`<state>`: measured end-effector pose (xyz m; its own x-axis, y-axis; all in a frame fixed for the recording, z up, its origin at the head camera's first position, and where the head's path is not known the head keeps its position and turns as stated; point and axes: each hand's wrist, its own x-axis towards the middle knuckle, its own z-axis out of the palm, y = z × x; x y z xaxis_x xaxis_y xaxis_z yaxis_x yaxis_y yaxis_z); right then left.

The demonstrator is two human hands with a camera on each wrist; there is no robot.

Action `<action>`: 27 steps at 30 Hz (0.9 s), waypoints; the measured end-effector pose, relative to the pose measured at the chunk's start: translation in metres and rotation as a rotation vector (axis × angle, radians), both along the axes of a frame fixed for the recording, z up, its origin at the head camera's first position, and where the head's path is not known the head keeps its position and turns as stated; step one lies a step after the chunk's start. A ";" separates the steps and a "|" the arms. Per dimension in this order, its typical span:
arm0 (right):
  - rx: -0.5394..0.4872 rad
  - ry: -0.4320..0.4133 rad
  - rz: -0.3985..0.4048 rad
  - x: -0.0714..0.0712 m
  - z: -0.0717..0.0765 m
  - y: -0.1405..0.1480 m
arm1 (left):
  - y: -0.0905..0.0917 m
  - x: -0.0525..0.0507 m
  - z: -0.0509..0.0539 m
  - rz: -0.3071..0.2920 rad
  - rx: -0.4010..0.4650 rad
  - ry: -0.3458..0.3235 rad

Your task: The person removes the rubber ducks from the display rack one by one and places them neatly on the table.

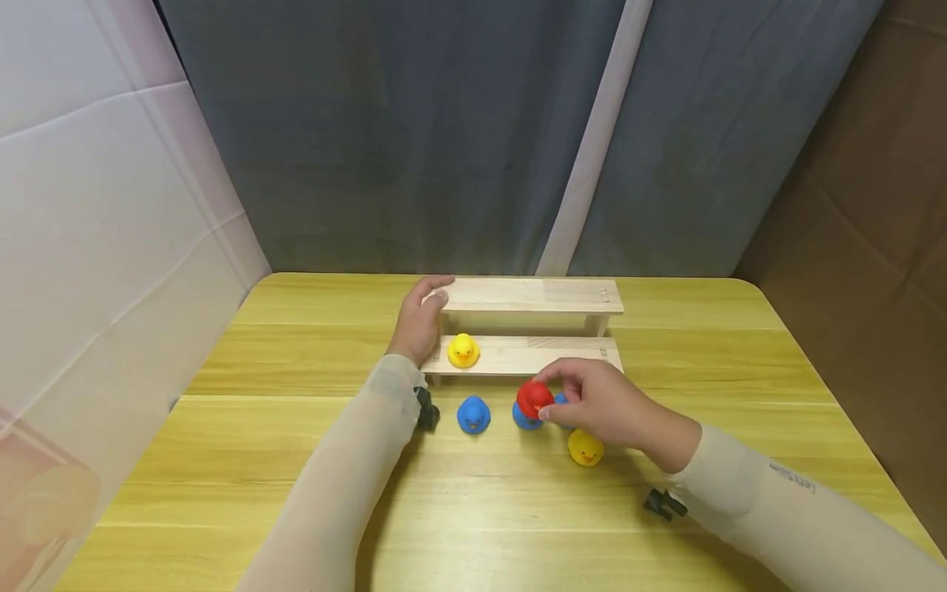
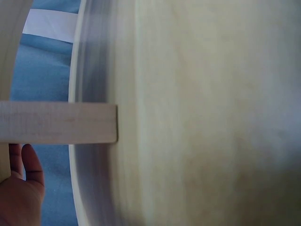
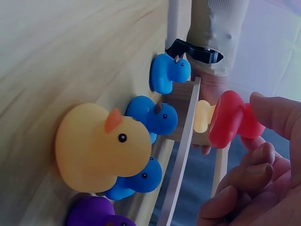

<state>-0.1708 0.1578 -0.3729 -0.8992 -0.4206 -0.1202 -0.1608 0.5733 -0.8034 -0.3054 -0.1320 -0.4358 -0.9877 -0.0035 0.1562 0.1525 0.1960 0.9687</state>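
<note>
A red rubber duck (image 1: 534, 398) is pinched between the thumb and fingers of my right hand (image 1: 602, 403), raised off the table in front of the two-step wooden shelf (image 1: 528, 294). My left hand (image 1: 418, 322) grips the shelf's left end; in the left wrist view its fingers (image 2: 32, 162) show beside a wooden leg (image 2: 61, 122). On the lower step, at the left, sits a yellow duck (image 1: 463, 351). Blue ducks (image 1: 473, 415) stand in a row before the shelf, two partly hidden by the red duck and right hand. Another yellow duck (image 1: 586, 448) stands nearer me.
A purple duck (image 3: 91, 212) shows at the bottom of the right wrist view; the right hand hides it from the head view. The wooden table (image 1: 296, 427) backs onto a grey curtain (image 1: 414, 148). Pale cloth hangs left, brown cloth right.
</note>
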 end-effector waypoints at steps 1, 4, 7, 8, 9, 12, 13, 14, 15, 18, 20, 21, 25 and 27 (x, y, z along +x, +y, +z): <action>0.004 -0.005 -0.005 0.001 0.000 0.000 | 0.000 0.001 0.002 -0.001 0.005 -0.004; 0.015 -0.008 -0.006 0.004 -0.001 0.002 | 0.002 0.009 0.013 -0.007 0.010 -0.017; 0.027 -0.001 -0.002 0.006 -0.002 0.004 | 0.004 0.017 0.024 -0.014 0.014 -0.022; 0.031 0.002 0.000 0.007 -0.003 0.004 | 0.005 0.019 0.027 -0.014 0.010 -0.022; 0.034 0.003 0.000 0.008 -0.003 0.005 | 0.005 0.020 0.027 -0.013 0.008 -0.021; 0.030 -0.007 0.005 0.010 -0.006 0.006 | 0.006 0.022 0.029 -0.010 0.004 -0.018; 0.026 -0.013 0.005 0.011 -0.007 0.006 | 0.006 0.022 0.029 -0.010 0.002 -0.017; 0.022 -0.017 0.006 0.012 -0.008 0.007 | 0.006 0.021 0.028 -0.009 0.003 -0.017; 0.019 -0.019 0.009 0.013 -0.009 0.007 | 0.006 0.020 0.027 -0.009 0.006 -0.016; 0.006 -0.011 0.026 0.015 -0.014 0.008 | 0.004 0.015 0.020 -0.011 0.012 -0.006; 0.011 0.009 0.038 0.016 -0.018 0.009 | 0.002 0.010 0.012 -0.010 0.014 0.006; 0.015 0.017 0.044 0.017 -0.019 0.009 | 0.001 0.007 0.009 -0.010 0.013 0.010; 0.033 0.045 0.055 0.019 -0.024 0.009 | -0.001 0.000 -0.001 -0.007 0.010 0.019; 0.036 0.056 0.062 0.019 -0.026 0.009 | -0.001 -0.001 -0.002 -0.005 0.006 0.021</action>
